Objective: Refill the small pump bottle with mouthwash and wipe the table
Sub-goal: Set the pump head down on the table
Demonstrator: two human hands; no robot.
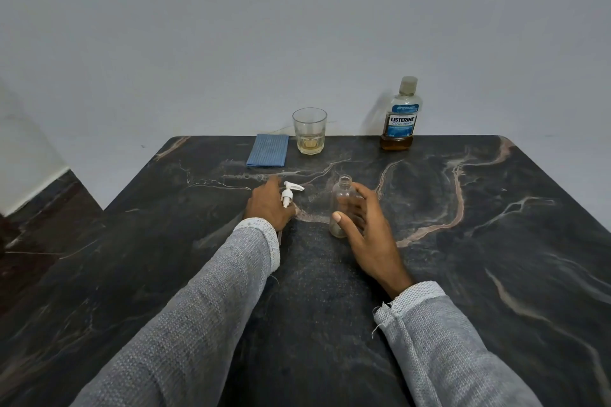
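A small clear bottle (342, 200) stands upright with its neck uncapped in the middle of the dark marble table (496, 241). My right hand (367, 235) wraps around it, thumb on the near side. My left hand (269, 205) rests on the table to the left, holding the white pump head (289, 193), whose nozzle points right; its tube runs back under the hand. The mouthwash bottle (400, 116), capped, with a little amber liquid at its bottom, stands at the far right edge. A folded blue cloth (267, 150) lies at the far edge.
A clear glass (309, 130) with a little yellowish liquid stands beside the cloth at the back. A plain wall rises right behind the table. The floor shows past the table's left edge.
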